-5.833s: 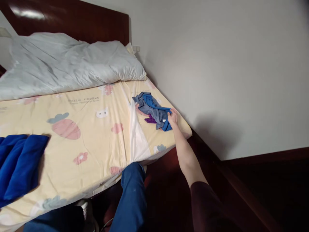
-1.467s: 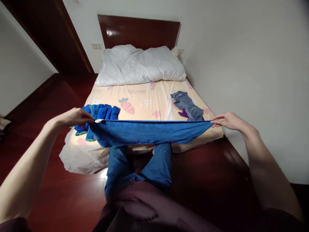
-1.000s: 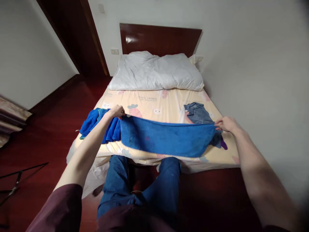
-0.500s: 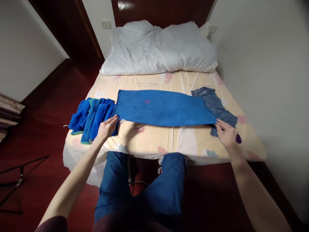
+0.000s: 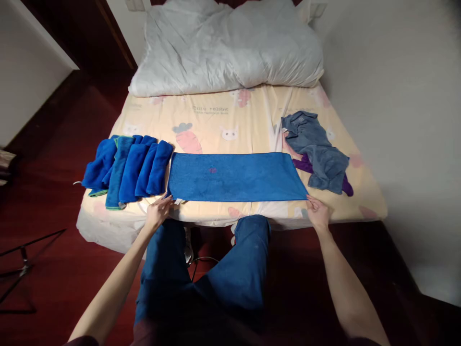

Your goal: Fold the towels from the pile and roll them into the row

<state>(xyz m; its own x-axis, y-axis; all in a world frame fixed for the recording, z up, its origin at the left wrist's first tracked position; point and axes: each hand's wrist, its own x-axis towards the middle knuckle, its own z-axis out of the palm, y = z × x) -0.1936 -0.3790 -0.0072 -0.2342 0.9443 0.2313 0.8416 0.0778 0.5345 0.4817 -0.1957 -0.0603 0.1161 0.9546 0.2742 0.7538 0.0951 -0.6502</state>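
Note:
A blue towel lies flat and stretched out along the near side of the bed, with a small purplish mark on it and a white tag at its near left. My left hand pinches its near left corner. The near right corner is between the fingers of my right hand. Several rolled or folded blue towels sit side by side to the left, some with green edging. On the right, a crumpled grey-blue cloth lies over a purple cloth that is mostly hidden.
A bulky white quilt is heaped at the head of the bed. The mattress wears a cream sheet with carrot and rabbit prints. A black metal stand is on the dark red floor at left, and a white wall borders the right.
The blue towel has come down flat onto the bed and nearer to me, both hands still on its near corners. My view has tilted downward; more of the purple cloth shows.

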